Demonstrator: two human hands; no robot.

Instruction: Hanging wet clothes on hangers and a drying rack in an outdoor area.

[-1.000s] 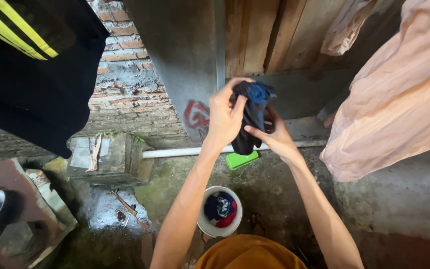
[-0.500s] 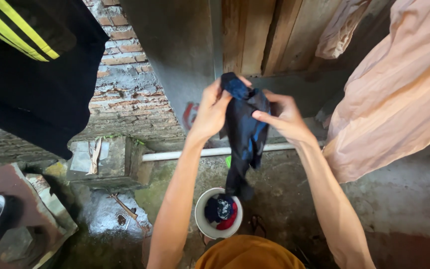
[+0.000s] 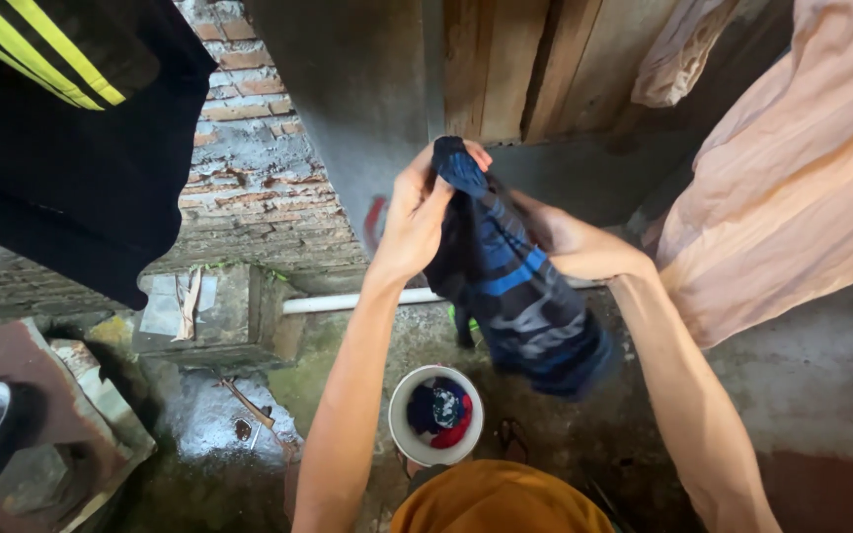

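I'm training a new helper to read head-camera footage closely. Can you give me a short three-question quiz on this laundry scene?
1. True or false: both hands grip the dark blue striped cloth garment.
2. What lies in the round white plastic bucket on the ground: A) clear water only, B) bunched blue and red clothes, C) green soap bars?
3. Which garment hangs at the upper left?

Key:
1. True. The left hand pinches its top end; the right hand holds its side.
2. B.
3. A black cloth garment with yellow stripes.
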